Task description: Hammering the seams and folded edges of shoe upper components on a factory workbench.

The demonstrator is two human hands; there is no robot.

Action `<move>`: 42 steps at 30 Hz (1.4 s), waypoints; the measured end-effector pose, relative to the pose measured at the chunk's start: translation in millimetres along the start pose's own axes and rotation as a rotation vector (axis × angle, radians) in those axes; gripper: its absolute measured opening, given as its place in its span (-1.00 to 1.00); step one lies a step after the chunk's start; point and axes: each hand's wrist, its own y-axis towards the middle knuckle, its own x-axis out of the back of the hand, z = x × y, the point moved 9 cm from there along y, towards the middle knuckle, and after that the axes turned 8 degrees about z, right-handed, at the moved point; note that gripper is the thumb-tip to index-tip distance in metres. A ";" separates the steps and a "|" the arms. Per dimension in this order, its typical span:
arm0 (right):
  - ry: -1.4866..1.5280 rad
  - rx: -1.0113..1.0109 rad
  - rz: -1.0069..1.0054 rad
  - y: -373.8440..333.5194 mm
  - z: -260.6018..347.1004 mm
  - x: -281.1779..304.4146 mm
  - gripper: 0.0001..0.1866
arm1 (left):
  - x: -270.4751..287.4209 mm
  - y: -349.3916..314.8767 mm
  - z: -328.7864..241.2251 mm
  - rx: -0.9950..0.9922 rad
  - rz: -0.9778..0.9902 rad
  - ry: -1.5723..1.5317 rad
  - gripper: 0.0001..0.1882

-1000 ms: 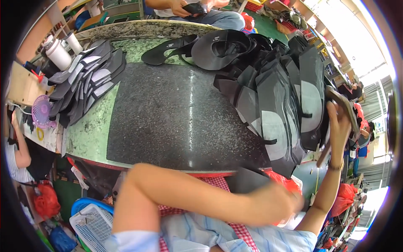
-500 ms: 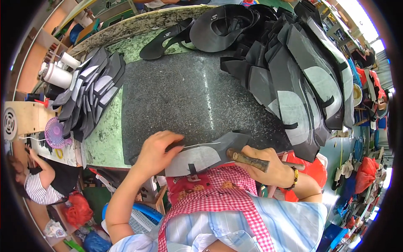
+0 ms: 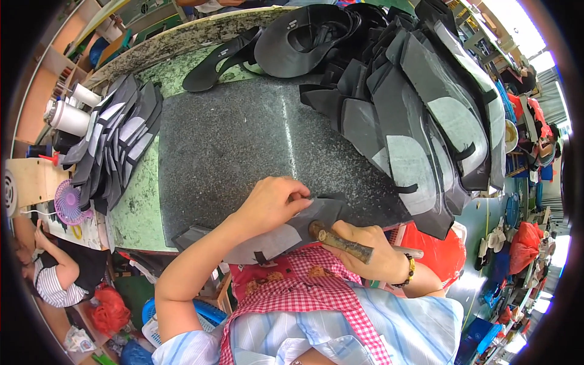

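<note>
A dark grey shoe-upper piece [image 3: 264, 244] with a pale grey patch and a small black tab lies along the near edge of the dark work slab [image 3: 213, 140]. My left hand [image 3: 274, 204] reaches over it, thumb and fingertips pinched together at its upper edge. Whatever is between those fingertips is too small to make out. My right hand [image 3: 377, 255] is closed around a hammer [image 3: 350, 244] with a worn brown head. The head's left end meets the right part of the piece. Part of the handle is hidden in my fist.
Stacked similar pieces [image 3: 410, 170] cover the right side, and more [image 3: 118, 137] lie at the left. Black shaped parts [image 3: 298, 45] sit at the back. Left of the table are a purple fan [image 3: 71, 201], thread cones [image 3: 67, 117] and another person's arm [image 3: 58, 255].
My left hand has moved right along the piece's edge, and its spread thumb and finger have closed into a pinch. The hammer remains in my right hand. The whole view has shifted slightly.
</note>
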 end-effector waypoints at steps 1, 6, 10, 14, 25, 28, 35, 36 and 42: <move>-0.009 0.004 0.017 0.2 1.0 -0.4 -0.73 | -2.8 2.4 -0.6 -0.033 0.008 -0.047 -0.84; 0.027 0.247 -0.056 3.7 6.5 16.1 -0.74 | -7.4 -7.8 -16.3 -0.297 -0.114 0.270 -0.86; -0.045 0.063 -0.193 4.9 -2.2 40.1 -0.77 | -11.0 -18.0 -28.5 -0.460 -0.157 0.564 -0.82; -0.166 0.003 -0.295 19.8 0.0 52.9 -0.81 | -13.0 -21.2 -32.2 -0.501 -0.156 0.630 -0.78; -0.256 -0.024 -0.099 34.7 -11.8 33.7 -0.83 | -12.5 -44.4 -23.4 -0.119 -0.170 0.415 -0.70; -0.165 0.007 -0.317 31.1 -3.9 46.9 -0.84 | -23.8 -50.1 -33.4 -0.136 -0.155 0.654 -0.64; 0.009 -0.021 -0.351 31.9 -10.1 42.1 -0.86 | -42.6 -53.9 -45.8 -0.179 -0.130 1.005 -0.54; -0.147 0.120 -0.246 34.8 0.5 30.6 -0.83 | -44.5 -53.0 -46.8 -0.173 -0.131 1.001 -0.54; -0.261 0.056 -0.205 39.4 6.0 27.0 -0.75 | -37.2 -55.8 -40.4 -0.179 -0.177 0.900 -0.61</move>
